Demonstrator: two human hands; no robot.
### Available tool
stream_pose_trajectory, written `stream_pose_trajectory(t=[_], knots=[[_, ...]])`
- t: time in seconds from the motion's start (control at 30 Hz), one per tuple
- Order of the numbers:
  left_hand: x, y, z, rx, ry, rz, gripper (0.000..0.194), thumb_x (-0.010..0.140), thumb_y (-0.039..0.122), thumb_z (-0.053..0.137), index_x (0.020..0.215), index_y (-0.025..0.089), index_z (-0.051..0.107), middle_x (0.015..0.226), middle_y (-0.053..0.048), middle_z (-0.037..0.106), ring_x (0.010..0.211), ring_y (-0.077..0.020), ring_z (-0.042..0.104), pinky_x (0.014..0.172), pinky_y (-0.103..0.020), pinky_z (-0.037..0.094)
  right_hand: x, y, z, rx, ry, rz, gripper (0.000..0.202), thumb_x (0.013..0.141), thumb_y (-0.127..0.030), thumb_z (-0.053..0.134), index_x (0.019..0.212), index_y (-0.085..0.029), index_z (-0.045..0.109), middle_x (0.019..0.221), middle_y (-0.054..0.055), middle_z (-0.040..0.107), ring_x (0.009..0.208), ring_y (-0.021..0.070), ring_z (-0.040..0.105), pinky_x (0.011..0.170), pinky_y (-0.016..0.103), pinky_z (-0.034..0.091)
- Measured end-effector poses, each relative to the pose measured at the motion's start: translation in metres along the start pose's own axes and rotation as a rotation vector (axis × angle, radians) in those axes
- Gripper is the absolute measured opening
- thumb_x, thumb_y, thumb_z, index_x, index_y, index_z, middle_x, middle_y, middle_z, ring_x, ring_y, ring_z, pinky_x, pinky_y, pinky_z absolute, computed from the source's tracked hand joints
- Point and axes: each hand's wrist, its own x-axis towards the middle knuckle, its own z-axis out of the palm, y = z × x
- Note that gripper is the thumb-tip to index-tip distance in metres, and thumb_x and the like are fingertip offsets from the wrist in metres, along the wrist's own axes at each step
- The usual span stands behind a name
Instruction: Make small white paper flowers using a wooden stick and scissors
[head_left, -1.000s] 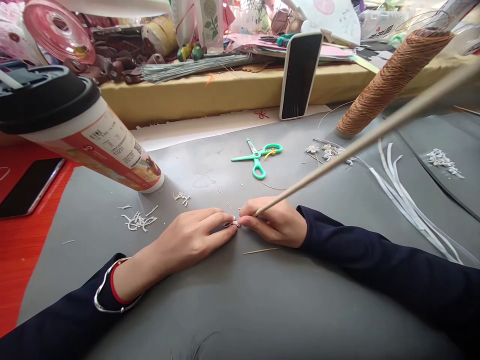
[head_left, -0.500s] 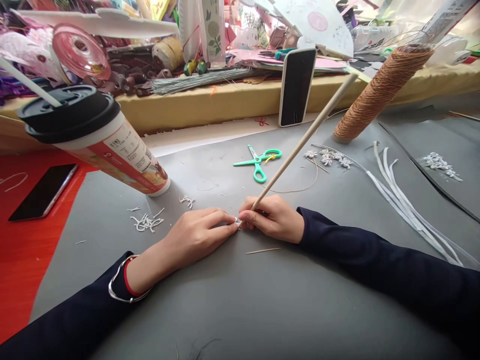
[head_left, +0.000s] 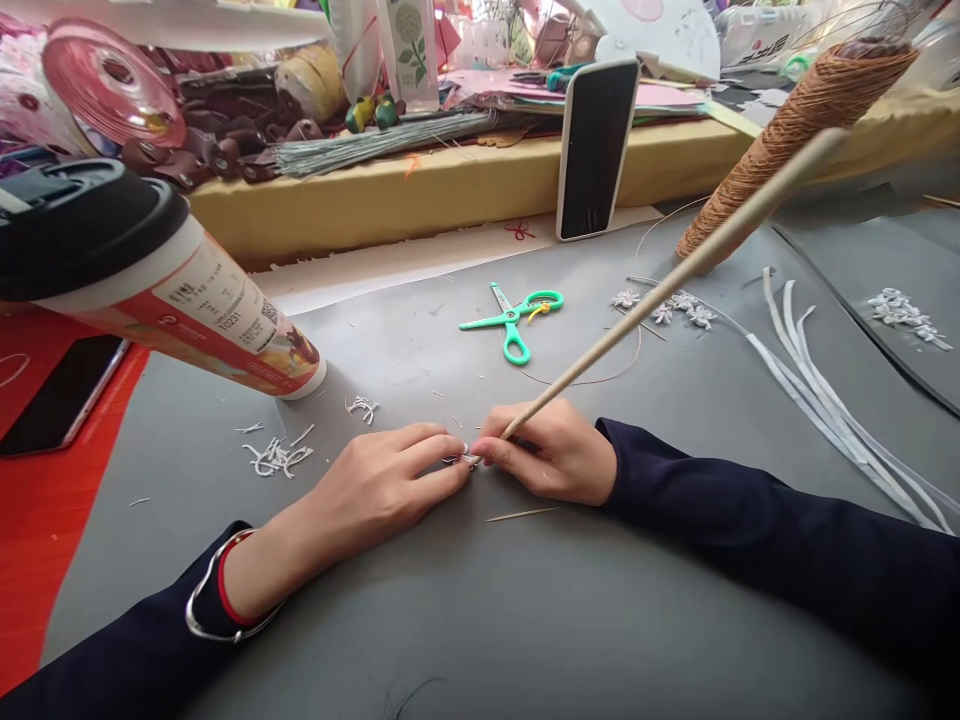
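Note:
My right hand [head_left: 551, 450] is closed around the lower part of a long wooden stick [head_left: 675, 285], which slants up to the right. The stick's lower tip meets a small white piece [head_left: 466, 459] on the grey mat [head_left: 480, 620]. Fingertips of my left hand [head_left: 390, 475] pinch this piece from the other side, covering most of it. Just below my right hand lies a thin wooden pick [head_left: 525, 514]. Green scissors [head_left: 512, 318] rest with blades apart beyond the hands. White knotted flowers [head_left: 682, 310] sit beside a thin brown thread.
A lidded paper cup [head_left: 225, 310] stands at the left, near white scraps [head_left: 277, 458] and a dark phone [head_left: 64, 395]. Another phone [head_left: 598, 150] leans upright at the back. Toward the right are a brown thread cone [head_left: 795, 140], white strips [head_left: 832, 420] and more white flowers [head_left: 904, 315].
The stick has tilted lower toward the right, its upper end nearer the camera. More of the white piece shows between my fingertips. The view has shifted slightly.

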Motion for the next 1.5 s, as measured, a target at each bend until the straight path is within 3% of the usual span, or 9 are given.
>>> stream_pose_trajectory(t=[0.2, 0.47, 0.7, 0.93, 1.13, 1.5], knots=[[0.001, 0.0, -0.002, -0.011, -0.045, -0.011, 0.016, 0.084, 0.015, 0.044, 0.09, 0.022, 0.057, 0.094, -0.003, 0.063, 0.093, -0.0139, 0.057, 0.06, -0.018, 0.043, -0.003, 0.0, 0.001, -0.045, -0.015, -0.051, 0.02, 0.087, -0.027, 0.042, 0.074, -0.017, 0.052, 0.063, 0.001, 0.058, 0.057, 0.0087, 0.05, 0.055, 0.02, 0.038], [0.002, -0.003, 0.004, -0.169, -0.039, -0.113, 0.014, 0.083, 0.017, 0.048, 0.09, 0.021, 0.058, 0.095, -0.003, 0.062, 0.086, -0.0142, 0.056, 0.07, -0.025, 0.044, 0.001, 0.0, 0.003, -0.039, -0.076, -0.159, 0.02, 0.088, -0.026, 0.041, 0.073, -0.017, 0.05, 0.065, 0.001, 0.058, 0.061, 0.0091, 0.051, 0.06, 0.02, 0.041], [0.006, -0.003, 0.002, -0.251, -0.076, -0.111, 0.02, 0.085, 0.019, 0.042, 0.096, 0.019, 0.059, 0.095, -0.007, 0.059, 0.082, -0.0148, 0.052, 0.075, -0.029, 0.043, 0.001, -0.005, 0.003, -0.086, -0.042, -0.023, 0.025, 0.089, -0.03, 0.038, 0.073, -0.016, 0.052, 0.06, -0.001, 0.056, 0.051, 0.0065, 0.047, 0.052, 0.018, 0.038], [0.005, -0.005, 0.0, -0.343, -0.093, -0.118, 0.02, 0.084, 0.017, 0.042, 0.095, 0.019, 0.06, 0.094, -0.006, 0.058, 0.084, -0.0156, 0.05, 0.075, -0.03, 0.042, -0.001, -0.011, 0.007, -0.137, 0.015, 0.028, 0.026, 0.088, -0.03, 0.04, 0.072, -0.016, 0.055, 0.062, 0.001, 0.059, 0.053, 0.0075, 0.05, 0.054, 0.019, 0.039], [0.001, -0.011, -0.001, -0.449, -0.065, -0.099, 0.019, 0.084, 0.016, 0.044, 0.092, 0.019, 0.06, 0.097, -0.005, 0.06, 0.088, -0.0143, 0.054, 0.079, -0.029, 0.043, -0.002, -0.008, 0.005, 0.16, 0.067, 0.181, 0.028, 0.089, -0.033, 0.037, 0.075, -0.014, 0.052, 0.061, 0.0, 0.057, 0.051, 0.0066, 0.055, 0.052, 0.018, 0.044], [-0.002, -0.016, 0.004, -0.434, -0.018, -0.046, 0.023, 0.084, 0.014, 0.044, 0.099, 0.022, 0.059, 0.102, -0.003, 0.063, 0.092, -0.0145, 0.054, 0.08, -0.028, 0.044, -0.001, -0.005, 0.005, 0.053, 0.003, 0.025, 0.017, 0.087, -0.023, 0.043, 0.077, -0.015, 0.055, 0.065, -0.001, 0.058, 0.055, 0.0054, 0.052, 0.055, 0.016, 0.041]])
